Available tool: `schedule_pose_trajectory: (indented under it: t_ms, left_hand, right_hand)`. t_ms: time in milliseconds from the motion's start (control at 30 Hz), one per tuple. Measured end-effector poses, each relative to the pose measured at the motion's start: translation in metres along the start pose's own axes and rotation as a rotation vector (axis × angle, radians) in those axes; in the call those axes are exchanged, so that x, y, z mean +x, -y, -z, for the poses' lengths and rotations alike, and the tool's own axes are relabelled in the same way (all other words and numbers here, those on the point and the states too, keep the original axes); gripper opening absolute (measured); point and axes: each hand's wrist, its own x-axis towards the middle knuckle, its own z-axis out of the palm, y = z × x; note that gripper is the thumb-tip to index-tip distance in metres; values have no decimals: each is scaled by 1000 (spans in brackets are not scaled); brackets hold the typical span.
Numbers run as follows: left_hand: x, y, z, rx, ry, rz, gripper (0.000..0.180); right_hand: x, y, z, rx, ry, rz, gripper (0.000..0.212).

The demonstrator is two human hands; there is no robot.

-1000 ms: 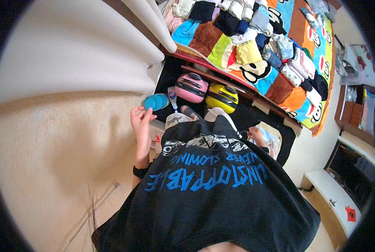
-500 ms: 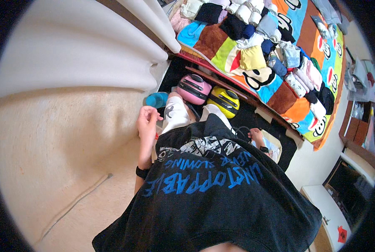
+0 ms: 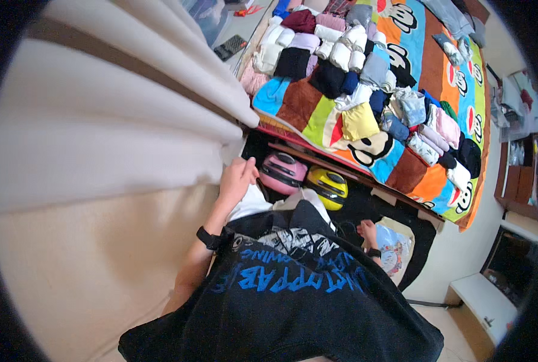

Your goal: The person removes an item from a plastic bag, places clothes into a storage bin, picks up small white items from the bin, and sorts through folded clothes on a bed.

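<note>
Left hand (image 3: pixel 237 178) gripped a white folded garment (image 3: pixel 249 202) just beside the pink rounded hard case (image 3: pixel 284 172), right hand (image 3: pixel 367 232) grip unclear beyond it.

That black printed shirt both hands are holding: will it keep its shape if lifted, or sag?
The black shirt will likely sag: it already drapes in soft folds between the left hand and right hand. It is probably light and, being cloth, unlikely to slip from a pinch.
</note>
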Motion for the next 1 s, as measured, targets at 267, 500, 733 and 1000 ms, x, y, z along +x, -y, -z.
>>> schedule_pose_trajectory:
  t_ms: [267, 500, 733, 1000]
  left_hand:
    - [271, 12, 37, 363, 100, -601, 19]
    - [591, 152, 20, 159, 130, -116, 24]
    - [747, 228, -27, -531, 453, 405, 28]
    - [844, 307, -101, -994, 465, 590, 35]
  right_hand:
    - [11, 108, -128, 19, -127, -59, 22]
    - [30, 198, -315, 26, -200, 152, 24]
    - [-35, 279, -451, 67, -101, -359, 24]
    - [-89, 269, -456, 246, -378, -524, 25]
